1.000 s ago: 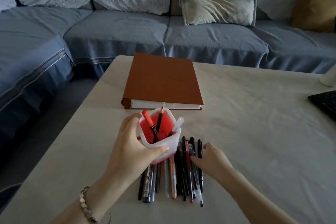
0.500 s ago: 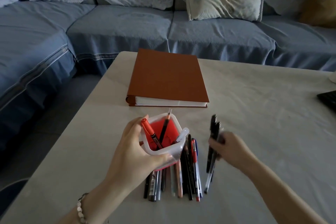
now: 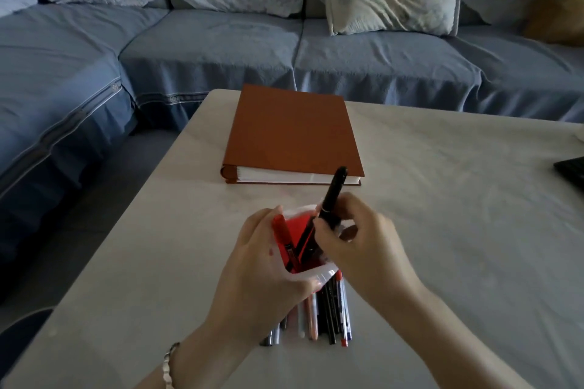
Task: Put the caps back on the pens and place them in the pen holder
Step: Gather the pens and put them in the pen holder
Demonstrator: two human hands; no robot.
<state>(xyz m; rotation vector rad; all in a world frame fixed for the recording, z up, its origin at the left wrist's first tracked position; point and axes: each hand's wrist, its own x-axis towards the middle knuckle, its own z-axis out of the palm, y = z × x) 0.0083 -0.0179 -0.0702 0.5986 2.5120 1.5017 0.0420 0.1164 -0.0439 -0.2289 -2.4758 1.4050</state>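
My left hand grips the translucent pen holder with its red inside, tilted toward me above the table. A red pen and a dark pen stand inside it. My right hand pinches black pens and holds them over the holder's opening, lower ends inside the rim. A row of several loose pens lies on the table under the holder, partly hidden by both hands.
A brown closed album lies just beyond the holder. The pale table stretches right to a dark keyboard corner. A blue sofa with cushions wraps the far and left sides.
My right hand picked black pens from the row, lifted them, and brought them left over the holder. My left hand kept holding the holder.
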